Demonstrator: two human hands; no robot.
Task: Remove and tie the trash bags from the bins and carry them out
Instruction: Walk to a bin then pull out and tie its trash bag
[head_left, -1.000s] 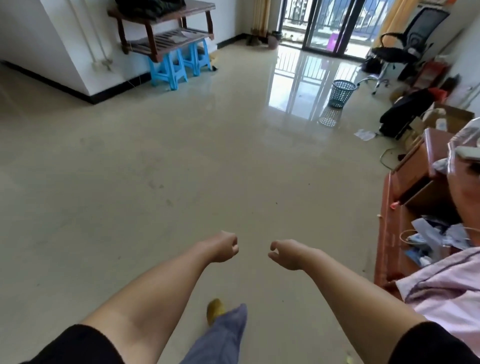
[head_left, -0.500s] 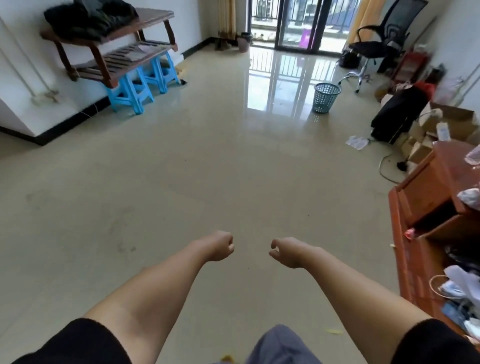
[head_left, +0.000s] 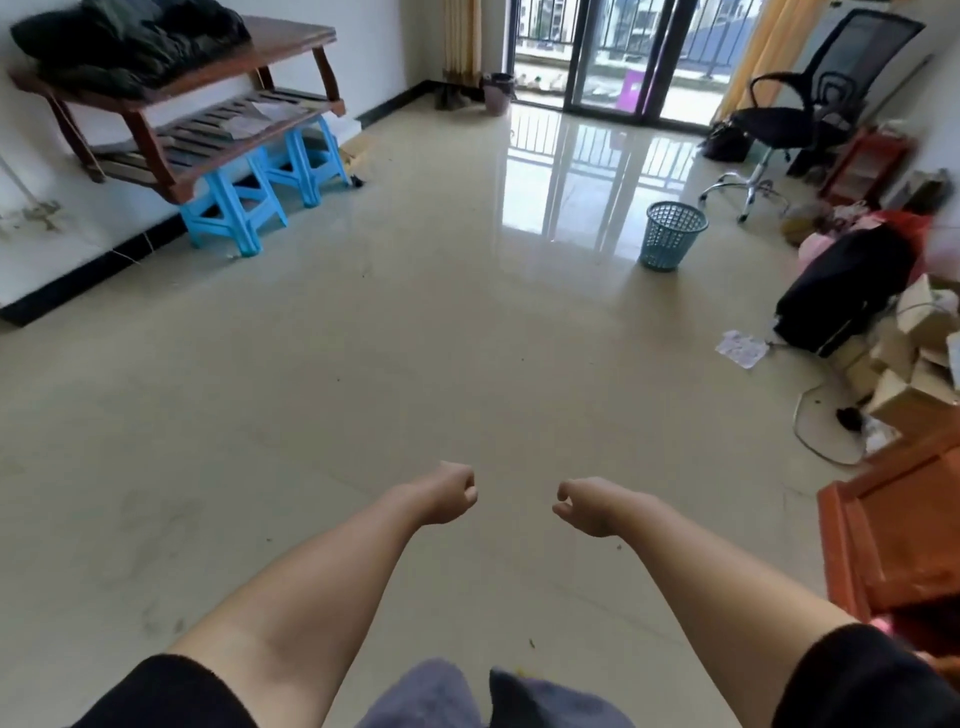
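**While both fists hang empty, the bin waits across the room**

With both arms stretched forward over the tiled floor (head_left: 363, 364), the left hand (head_left: 448, 492) is clenched into a fist, holding nothing; the right hand (head_left: 589, 506) is likewise curled, thumb against forefinger, with nothing between them; the two hands sit near each other but apart, at about the same height. Well beyond them, toward the right, a teal mesh bin (head_left: 674, 235) stands upright on the floor by the reflection of the balcony door (head_left: 602, 57); whether a bag lines it I cannot tell. Past the bin, a black office chair (head_left: 810, 104) stands near the door; a black bag (head_left: 844, 288) lies right of the bin, with cardboard boxes (head_left: 914, 358) just beside it and a scrap of paper (head_left: 742, 349) on the floor in front. Against the left wall a wooden bench (head_left: 208, 104) rests on blue plastic stools (head_left: 260, 182), dark clothing (head_left: 130, 41) heaped on top; a reddish wooden cabinet (head_left: 893, 540) fills the right edge.
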